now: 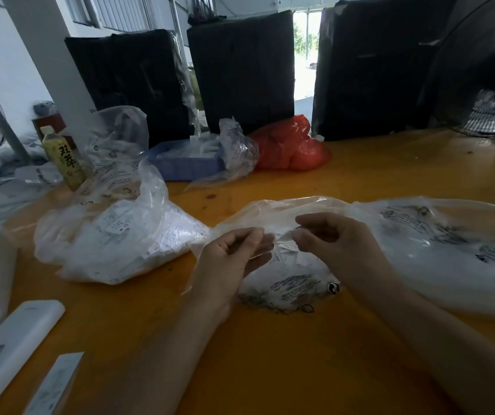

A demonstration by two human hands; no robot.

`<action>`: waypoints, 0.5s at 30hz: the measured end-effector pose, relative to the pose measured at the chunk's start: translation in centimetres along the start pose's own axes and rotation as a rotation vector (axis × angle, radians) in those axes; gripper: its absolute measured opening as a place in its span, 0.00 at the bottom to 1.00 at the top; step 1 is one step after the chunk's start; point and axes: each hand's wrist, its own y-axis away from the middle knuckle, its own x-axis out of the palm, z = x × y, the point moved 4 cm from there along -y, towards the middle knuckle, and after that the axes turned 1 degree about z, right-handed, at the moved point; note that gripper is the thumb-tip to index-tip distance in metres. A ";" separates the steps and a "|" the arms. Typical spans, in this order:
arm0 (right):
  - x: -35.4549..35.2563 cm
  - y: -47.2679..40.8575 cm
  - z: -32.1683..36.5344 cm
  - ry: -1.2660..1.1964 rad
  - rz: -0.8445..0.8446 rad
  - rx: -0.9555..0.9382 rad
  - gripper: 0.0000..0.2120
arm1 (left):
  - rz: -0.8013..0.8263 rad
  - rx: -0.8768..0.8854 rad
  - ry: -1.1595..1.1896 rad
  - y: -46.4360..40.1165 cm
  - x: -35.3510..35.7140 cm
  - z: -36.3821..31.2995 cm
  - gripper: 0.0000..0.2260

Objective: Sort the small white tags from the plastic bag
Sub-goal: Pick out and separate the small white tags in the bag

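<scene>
Our left hand [234, 259] is palm up with fingers curled, pinching clear film of the plastic bag [294, 232] near the table's [270, 369] middle. Our right hand [330, 238], knuckles up, pinches the film opposite. Small white tags [288, 256] show blurred between them.

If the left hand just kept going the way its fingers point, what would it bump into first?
Probably the right hand: the left hand points rightward at it across a small gap, with crumpled clear plastic bag between them. Depth is uncertain.
</scene>
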 end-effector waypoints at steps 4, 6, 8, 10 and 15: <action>-0.1 0.0 0.2 0.064 -0.053 -0.046 0.02 | -0.019 -0.002 -0.006 -0.1 -0.2 0.0 0.10; -0.2 0.0 0.2 0.028 -0.087 -0.040 0.04 | -0.026 0.002 0.025 -0.2 -0.3 0.0 0.09; -0.4 -0.1 0.1 -0.008 -0.103 -0.026 0.04 | -0.033 0.002 0.082 -0.2 -0.3 0.0 0.09; -0.5 -0.1 0.1 -0.045 -0.122 -0.026 0.04 | -0.022 0.001 0.139 -0.2 -0.3 0.1 0.12; -1.1 0.1 0.9 -0.094 -0.199 -0.108 0.05 | 0.021 0.030 0.046 0.0 0.0 -0.2 0.27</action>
